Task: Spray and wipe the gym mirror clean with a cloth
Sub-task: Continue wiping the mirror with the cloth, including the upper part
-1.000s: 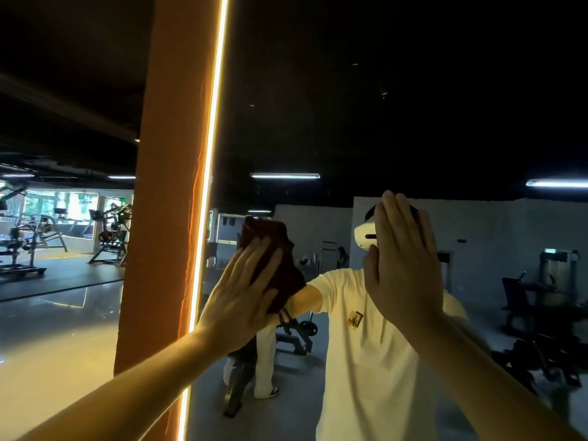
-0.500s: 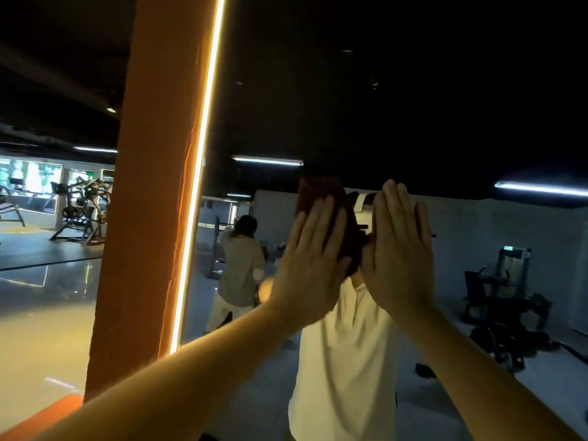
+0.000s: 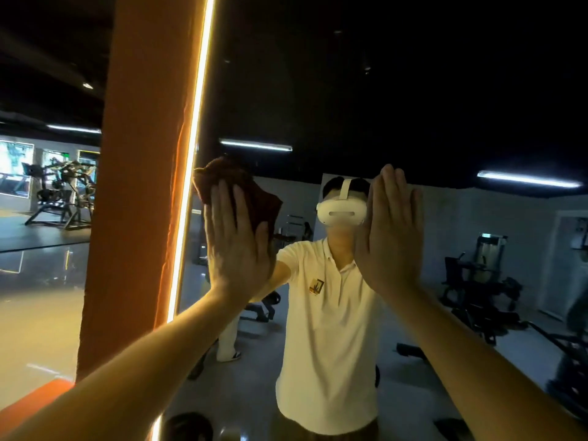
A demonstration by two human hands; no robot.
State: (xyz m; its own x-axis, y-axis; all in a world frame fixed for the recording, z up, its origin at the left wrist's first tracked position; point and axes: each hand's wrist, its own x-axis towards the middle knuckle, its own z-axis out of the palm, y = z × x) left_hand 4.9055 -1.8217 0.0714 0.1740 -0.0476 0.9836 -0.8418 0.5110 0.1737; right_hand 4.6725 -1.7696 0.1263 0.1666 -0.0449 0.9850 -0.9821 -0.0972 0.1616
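wipe | my left hand [image 3: 238,249] flat, pressing cloth [image 3: 245,186] to mirror [image 3: 318,90] for even contact | right hand [image 3: 391,240] flat, empty, likely bracing me

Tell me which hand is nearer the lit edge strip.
Left. The left hand presses the cloth just right of the lit strip; the right hand is flat, well farther right.
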